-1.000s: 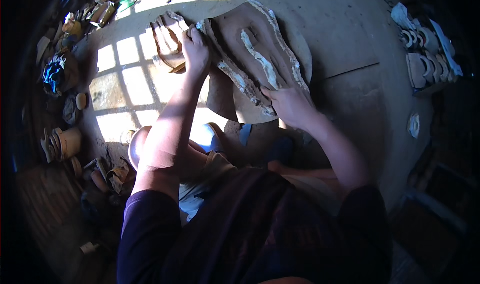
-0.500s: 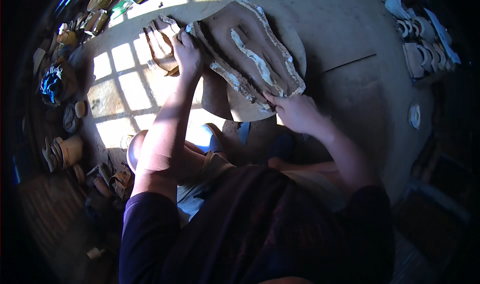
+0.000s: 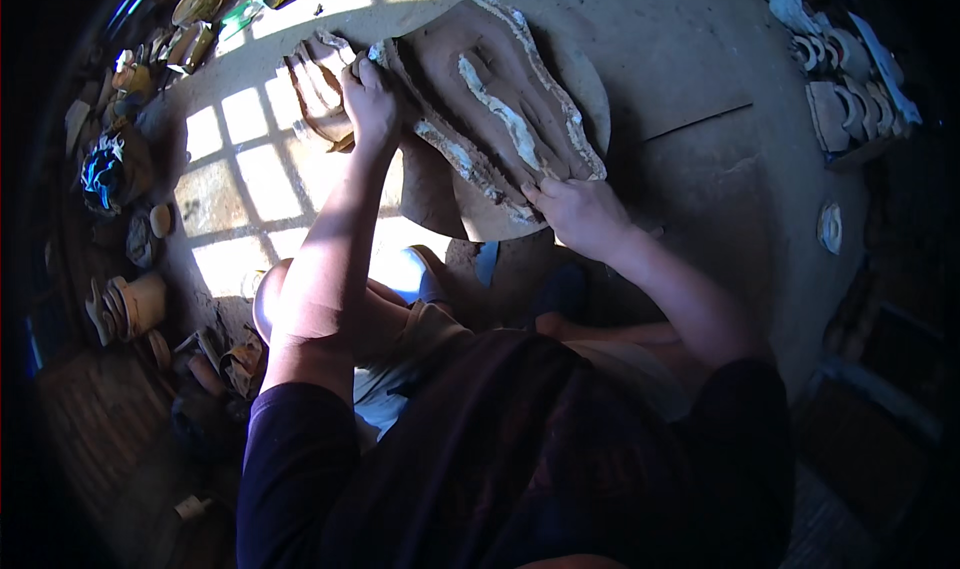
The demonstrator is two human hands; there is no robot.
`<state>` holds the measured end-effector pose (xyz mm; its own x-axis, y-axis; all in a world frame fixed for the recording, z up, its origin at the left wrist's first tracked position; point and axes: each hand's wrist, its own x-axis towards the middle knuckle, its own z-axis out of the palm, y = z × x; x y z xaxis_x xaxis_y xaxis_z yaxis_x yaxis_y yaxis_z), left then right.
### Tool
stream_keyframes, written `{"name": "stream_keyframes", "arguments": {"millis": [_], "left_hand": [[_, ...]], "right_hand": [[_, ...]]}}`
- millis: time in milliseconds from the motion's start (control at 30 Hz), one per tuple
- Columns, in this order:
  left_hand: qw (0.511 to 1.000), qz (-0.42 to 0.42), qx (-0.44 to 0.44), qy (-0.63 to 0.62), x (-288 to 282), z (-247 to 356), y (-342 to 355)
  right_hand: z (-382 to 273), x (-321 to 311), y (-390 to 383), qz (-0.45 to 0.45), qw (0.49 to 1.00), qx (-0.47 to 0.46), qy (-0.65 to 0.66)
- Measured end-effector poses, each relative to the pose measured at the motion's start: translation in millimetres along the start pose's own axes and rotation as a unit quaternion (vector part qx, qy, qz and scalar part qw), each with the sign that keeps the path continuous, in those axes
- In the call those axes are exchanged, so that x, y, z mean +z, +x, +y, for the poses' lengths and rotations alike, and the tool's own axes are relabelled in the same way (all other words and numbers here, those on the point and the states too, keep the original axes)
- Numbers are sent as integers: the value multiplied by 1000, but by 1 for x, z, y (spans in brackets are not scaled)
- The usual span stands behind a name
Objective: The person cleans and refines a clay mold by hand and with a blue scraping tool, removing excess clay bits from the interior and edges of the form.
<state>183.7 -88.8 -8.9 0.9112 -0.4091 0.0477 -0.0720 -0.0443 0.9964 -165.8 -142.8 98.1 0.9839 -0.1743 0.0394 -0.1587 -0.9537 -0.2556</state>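
Note:
A large brown clay-like piece point(image 3: 437, 67) with raised, white-crusted ridges along its edges and middle lies tilted over a round board point(image 3: 592, 74). My left hand point(image 3: 371, 111) is closed around its left edge, near the upper corner. At its near right end my right hand point(image 3: 580, 212) grips the rim, fingertips by the foot of the middle ridge; the fingers' undersides are hidden. Just beyond my left hand lies a smaller ridged brown piece point(image 3: 318, 87) in the sunlight.
A thin dark rod point(image 3: 697, 121) lies on the floor to the right. Curved pale pieces point(image 3: 858, 109) are stacked at the far right, near a small white ring-shaped thing point(image 3: 829, 229). Along the left stand a blue bundle point(image 3: 103, 172), a tan pot point(image 3: 140, 302) and several bowls point(image 3: 198, 4).
My right hand has shifted slightly left and up along the near end, its fingers now more bent over the rim. The large piece and my left hand have moved only slightly left.

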Motion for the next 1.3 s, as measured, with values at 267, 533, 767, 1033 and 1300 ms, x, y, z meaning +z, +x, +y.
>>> {"name": "stream_keyframes", "arguments": {"millis": [267, 533, 767, 1033, 1300], "left_hand": [[998, 8, 46, -42, 9, 7, -12], [999, 3, -33, -9, -22, 0, -1], [994, -36, 4, -107, -29, 15, 6], [993, 2, -23, -112, -23, 4, -16], [975, -1, -106, -194, -27, 16, -37]], "right_hand": [[0, -9, -19, 37, 985, 93, 138], [-20, 25, -50, 96, 658, 408, 626], [-44, 25, -15, 49, 682, 433, 587], [-44, 26, 39, 59, 776, 354, 518], [-27, -14, 100, -127, 738, 357, 559]]}}
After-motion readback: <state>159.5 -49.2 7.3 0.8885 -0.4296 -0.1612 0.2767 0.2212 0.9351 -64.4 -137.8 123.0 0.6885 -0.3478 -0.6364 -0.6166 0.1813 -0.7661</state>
